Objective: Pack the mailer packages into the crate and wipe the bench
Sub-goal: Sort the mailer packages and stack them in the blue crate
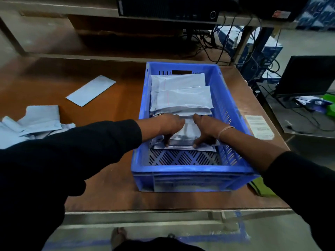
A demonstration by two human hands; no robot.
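A blue slatted crate (190, 172) stands on the brown bench (112, 192). Inside it lie several grey mailer packages (183, 98), overlapping from back to front. Both my hands are inside the crate on the nearest silver mailer (183, 140). My left hand (169, 126) grips its left side, thumb on the near edge. On its right side, my right hand (205, 128) grips it the same way. One flat mailer (90, 90) lies loose on the bench to the left. A heap of more mailers (34, 122) sits at the far left.
A white label sheet (259, 126) lies right of the crate. A green cloth (261, 187) shows at the crate's near right corner. Behind are a shelf, a computer case (168, 8) and cables. A dark monitor (306, 75) stands on a side table to the right.
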